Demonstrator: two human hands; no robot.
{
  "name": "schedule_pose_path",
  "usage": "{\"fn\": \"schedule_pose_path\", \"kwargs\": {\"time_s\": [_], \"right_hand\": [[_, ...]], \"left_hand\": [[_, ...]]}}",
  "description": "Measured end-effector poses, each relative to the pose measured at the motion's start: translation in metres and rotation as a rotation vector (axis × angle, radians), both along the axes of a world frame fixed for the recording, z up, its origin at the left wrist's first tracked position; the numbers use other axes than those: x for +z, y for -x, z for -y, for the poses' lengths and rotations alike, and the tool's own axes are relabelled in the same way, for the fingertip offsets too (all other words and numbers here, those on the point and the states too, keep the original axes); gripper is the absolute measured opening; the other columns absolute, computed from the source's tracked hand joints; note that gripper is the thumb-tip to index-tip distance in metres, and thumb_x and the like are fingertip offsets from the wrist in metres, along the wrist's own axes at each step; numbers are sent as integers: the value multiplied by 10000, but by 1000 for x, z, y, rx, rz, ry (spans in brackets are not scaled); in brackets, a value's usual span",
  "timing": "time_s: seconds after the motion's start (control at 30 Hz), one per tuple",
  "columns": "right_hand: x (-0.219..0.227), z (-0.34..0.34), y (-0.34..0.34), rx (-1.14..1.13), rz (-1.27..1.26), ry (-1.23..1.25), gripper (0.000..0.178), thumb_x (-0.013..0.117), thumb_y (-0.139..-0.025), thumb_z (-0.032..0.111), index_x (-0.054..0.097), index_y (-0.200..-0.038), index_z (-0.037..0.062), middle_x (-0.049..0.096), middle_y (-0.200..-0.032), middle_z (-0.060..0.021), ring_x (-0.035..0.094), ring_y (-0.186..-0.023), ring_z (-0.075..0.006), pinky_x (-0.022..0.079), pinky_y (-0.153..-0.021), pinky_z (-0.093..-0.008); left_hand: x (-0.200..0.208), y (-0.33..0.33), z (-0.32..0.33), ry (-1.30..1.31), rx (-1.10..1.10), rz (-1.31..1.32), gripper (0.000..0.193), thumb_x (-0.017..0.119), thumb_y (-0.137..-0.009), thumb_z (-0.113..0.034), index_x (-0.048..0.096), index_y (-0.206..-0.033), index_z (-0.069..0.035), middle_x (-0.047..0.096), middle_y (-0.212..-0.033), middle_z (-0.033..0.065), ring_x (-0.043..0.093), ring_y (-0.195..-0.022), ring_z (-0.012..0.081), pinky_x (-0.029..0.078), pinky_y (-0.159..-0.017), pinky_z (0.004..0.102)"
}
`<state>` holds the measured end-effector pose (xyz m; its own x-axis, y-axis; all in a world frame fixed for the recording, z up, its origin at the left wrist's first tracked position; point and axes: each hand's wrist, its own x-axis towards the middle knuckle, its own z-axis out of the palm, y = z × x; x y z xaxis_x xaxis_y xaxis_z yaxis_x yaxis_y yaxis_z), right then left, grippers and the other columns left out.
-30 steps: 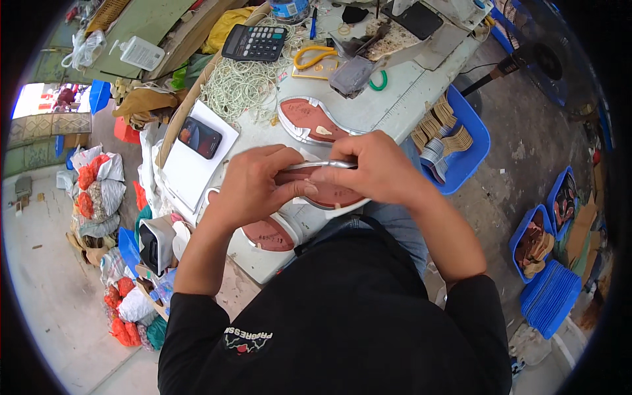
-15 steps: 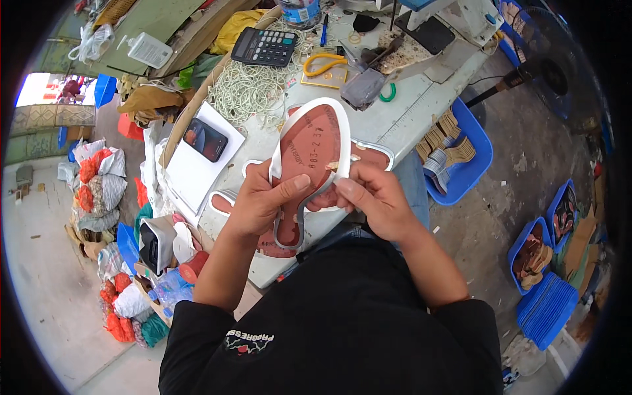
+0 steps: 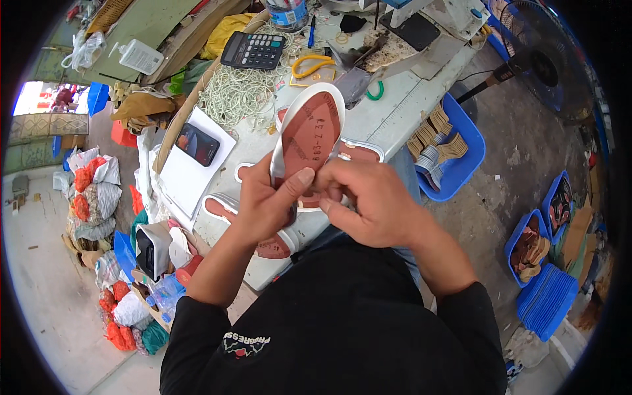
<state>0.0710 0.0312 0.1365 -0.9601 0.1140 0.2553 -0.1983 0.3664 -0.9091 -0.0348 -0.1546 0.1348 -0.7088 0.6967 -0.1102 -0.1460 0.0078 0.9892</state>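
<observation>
A sandal insole (image 3: 315,128), reddish brown with a white rim, stands tilted above the table in my left hand (image 3: 266,201). The left thumb presses on its brown face while the fingers go behind it. Against the insole's right edge, at its narrow middle, my right hand (image 3: 368,201) has its fingers curled in. The right fingertips are partly hidden, and whatever they pinch does not show. Both hands cover the insole's lower end. Around and beneath them lie more white-rimmed insoles, one at the right (image 3: 361,153), one at the left (image 3: 219,207) and one nearer me (image 3: 273,248).
On the table (image 3: 388,122) are a phone (image 3: 197,145) on white paper, a calculator (image 3: 253,50), tangled pale cord (image 3: 237,92) and yellow-handled scissors (image 3: 312,64). Blue bins (image 3: 464,172) with sandal parts stand at the right, near a black fan (image 3: 543,66). Bagged goods (image 3: 99,191) lie left.
The insole has turned in my left hand and shows its face more narrowly. My right hand has shifted inward over its narrow middle, with the fingers more curled. The view has moved slightly.
</observation>
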Motion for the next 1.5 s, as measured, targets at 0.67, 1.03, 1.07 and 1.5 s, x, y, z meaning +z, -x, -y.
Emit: {"fn": "schedule_pose_path", "kwargs": {"time_s": [0.67,1.03,1.07,1.5], "right_hand": [[-82,-53,9,-194,194,1071,234,744,-977,271,777,-1038,48,736,-818,-9,623,-618,-59,461,-551,-215],[-61,-49,51,-327,121,938,237,807,-950,255,756,-997,28,708,-823,-2,587,-673,-36,437,-566,-225],[-66,-48,59,-377,72,901,248,828,-929,263,728,-939,37,691,-804,4,568,-666,-39,428,-563,-232],[-69,-36,98,-766,-26,551,540,927,-756,306,450,-634,84,493,-587,19,424,-569,-94,387,-515,-322]], "left_hand": [[-18,131,-64,266,-448,-279,291,819,-958,-232,607,-1055,-56,558,-892,-64,514,-810,19,428,-731,202],[-35,203,-88,211,-523,-68,327,829,-937,-254,631,-1108,-59,617,-827,-71,482,-620,-16,296,-501,169],[-38,208,-87,226,-498,-69,319,828,-937,-256,638,-1100,-59,617,-819,-72,481,-611,-14,297,-496,169],[-42,162,-32,108,-166,148,140,728,-1011,-127,687,-1064,-4,706,-859,11,596,-637,35,437,-526,155]]}}
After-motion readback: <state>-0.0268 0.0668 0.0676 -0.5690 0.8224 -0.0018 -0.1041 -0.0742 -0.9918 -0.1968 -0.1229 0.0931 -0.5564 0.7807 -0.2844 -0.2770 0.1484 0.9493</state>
